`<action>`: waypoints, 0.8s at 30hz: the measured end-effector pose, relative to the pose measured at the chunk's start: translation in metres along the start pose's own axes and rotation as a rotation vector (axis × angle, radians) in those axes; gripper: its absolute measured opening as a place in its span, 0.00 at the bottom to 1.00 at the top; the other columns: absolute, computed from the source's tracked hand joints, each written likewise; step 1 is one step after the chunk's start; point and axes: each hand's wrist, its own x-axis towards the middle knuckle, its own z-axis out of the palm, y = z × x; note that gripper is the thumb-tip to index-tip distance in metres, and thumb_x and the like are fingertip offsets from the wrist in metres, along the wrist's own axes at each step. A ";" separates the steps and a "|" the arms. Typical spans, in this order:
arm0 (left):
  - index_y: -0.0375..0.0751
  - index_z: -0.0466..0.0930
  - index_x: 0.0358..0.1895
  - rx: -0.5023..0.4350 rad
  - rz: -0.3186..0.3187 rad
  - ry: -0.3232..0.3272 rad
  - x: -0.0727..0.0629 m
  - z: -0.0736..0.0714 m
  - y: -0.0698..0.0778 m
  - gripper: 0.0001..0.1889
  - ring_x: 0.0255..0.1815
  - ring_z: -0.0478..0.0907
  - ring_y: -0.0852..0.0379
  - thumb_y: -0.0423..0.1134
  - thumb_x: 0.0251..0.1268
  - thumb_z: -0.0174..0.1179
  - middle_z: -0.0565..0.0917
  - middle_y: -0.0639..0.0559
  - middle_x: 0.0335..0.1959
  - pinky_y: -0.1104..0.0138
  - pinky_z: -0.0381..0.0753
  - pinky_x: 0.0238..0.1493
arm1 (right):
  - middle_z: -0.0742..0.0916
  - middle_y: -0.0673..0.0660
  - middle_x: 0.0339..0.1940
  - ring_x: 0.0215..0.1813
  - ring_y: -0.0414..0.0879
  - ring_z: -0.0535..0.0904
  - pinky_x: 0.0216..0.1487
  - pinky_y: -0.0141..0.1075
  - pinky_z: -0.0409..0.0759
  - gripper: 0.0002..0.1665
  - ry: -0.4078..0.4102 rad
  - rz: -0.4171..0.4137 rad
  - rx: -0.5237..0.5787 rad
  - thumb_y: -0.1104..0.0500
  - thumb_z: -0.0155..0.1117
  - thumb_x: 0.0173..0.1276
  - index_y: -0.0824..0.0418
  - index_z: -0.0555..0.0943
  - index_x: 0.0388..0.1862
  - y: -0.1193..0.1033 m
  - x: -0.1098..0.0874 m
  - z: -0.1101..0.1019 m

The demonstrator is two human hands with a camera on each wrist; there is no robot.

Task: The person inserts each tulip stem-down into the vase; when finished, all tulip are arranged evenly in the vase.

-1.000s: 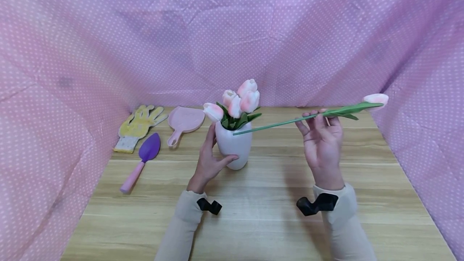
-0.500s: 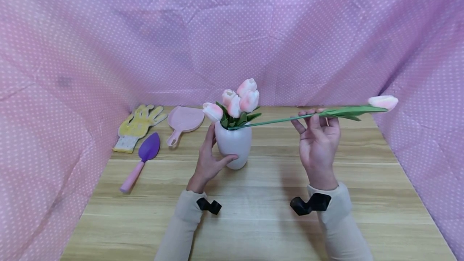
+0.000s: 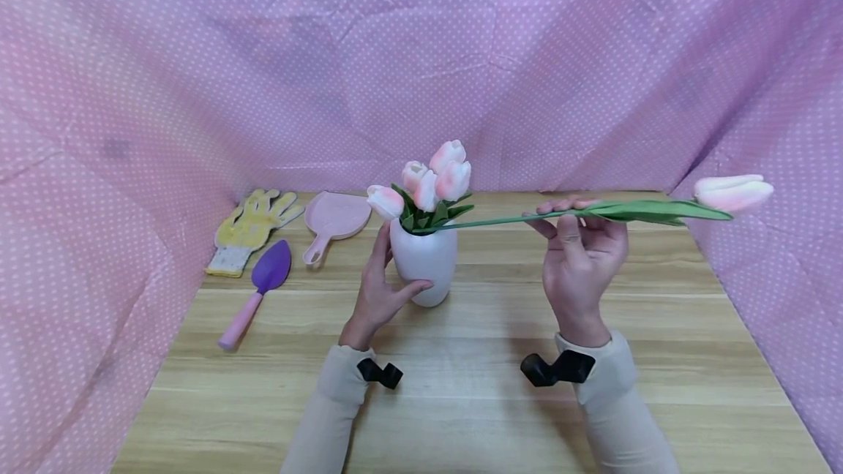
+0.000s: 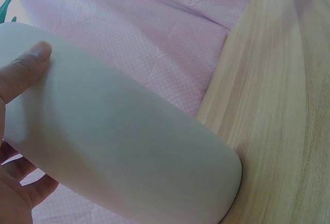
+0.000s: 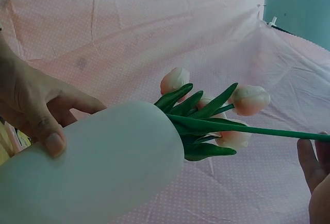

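Observation:
A white vase (image 3: 424, 262) stands upright on the table, several pale pink tulips (image 3: 426, 191) with green leaves in its mouth. My left hand (image 3: 382, 295) grips the vase from its left side, thumb across the front; the left wrist view shows the thumb (image 4: 28, 69) against the smooth wall. To the right, my right hand (image 3: 582, 269) pinches a single pink tulip (image 3: 665, 209) by its green stem. This tulip lies nearly level, bloom to the right, and its stem end reaches the leaves at the vase mouth. Whether the tip is inside the vase, I cannot tell.
On the left of the wooden table (image 3: 461, 415) lie a yellow and white work glove (image 3: 250, 232), a purple trowel (image 3: 270, 269) with a pink handle, and a pink dustpan-like scoop (image 3: 337, 218). A pink dotted cloth (image 3: 421, 57) surrounds the table.
The held tulip's bloom has swung right and nearer, and its stem end has risen from in front of the vase to its mouth. My right hand moved slightly left; the left hand stayed put.

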 end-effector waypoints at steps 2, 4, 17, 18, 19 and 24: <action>0.46 0.48 0.80 -0.002 0.002 0.003 0.000 0.000 0.000 0.60 0.74 0.68 0.39 0.32 0.45 0.80 0.65 0.41 0.77 0.44 0.74 0.71 | 0.85 0.69 0.37 0.39 0.58 0.87 0.43 0.49 0.91 0.12 -0.031 -0.001 -0.010 0.75 0.64 0.63 0.78 0.73 0.43 0.000 0.001 0.001; 0.47 0.48 0.80 -0.006 0.001 0.002 0.001 0.000 0.000 0.60 0.74 0.68 0.39 0.32 0.45 0.80 0.65 0.41 0.77 0.43 0.73 0.71 | 0.85 0.68 0.37 0.40 0.58 0.87 0.44 0.49 0.91 0.12 -0.057 0.001 -0.020 0.75 0.64 0.63 0.78 0.73 0.43 0.000 0.001 0.003; 0.45 0.46 0.81 -0.007 -0.009 -0.001 -0.002 0.000 0.001 0.61 0.75 0.67 0.37 0.30 0.45 0.79 0.62 0.40 0.78 0.41 0.72 0.71 | 0.86 0.62 0.35 0.40 0.52 0.88 0.45 0.45 0.91 0.09 -0.158 0.036 -0.215 0.73 0.65 0.65 0.75 0.77 0.43 0.004 0.003 0.019; 0.45 0.46 0.81 -0.007 -0.008 0.000 -0.001 0.000 0.001 0.61 0.74 0.67 0.37 0.30 0.45 0.79 0.62 0.40 0.78 0.41 0.73 0.71 | 0.87 0.61 0.35 0.40 0.52 0.88 0.45 0.45 0.91 0.09 -0.166 0.035 -0.234 0.72 0.65 0.65 0.75 0.77 0.43 0.005 0.004 0.021; 0.45 0.46 0.81 -0.007 -0.006 0.001 -0.001 0.000 0.001 0.61 0.74 0.67 0.37 0.30 0.45 0.79 0.62 0.40 0.78 0.41 0.73 0.70 | 0.87 0.60 0.35 0.40 0.51 0.88 0.45 0.44 0.91 0.09 -0.174 0.036 -0.263 0.72 0.66 0.65 0.74 0.78 0.43 0.005 0.004 0.022; 0.45 0.46 0.81 -0.009 -0.012 -0.001 -0.001 0.000 0.001 0.61 0.75 0.67 0.37 0.30 0.45 0.79 0.62 0.40 0.78 0.42 0.73 0.71 | 0.88 0.54 0.37 0.41 0.46 0.88 0.45 0.41 0.91 0.08 -0.202 0.090 -0.388 0.68 0.67 0.65 0.64 0.80 0.43 0.009 0.002 0.025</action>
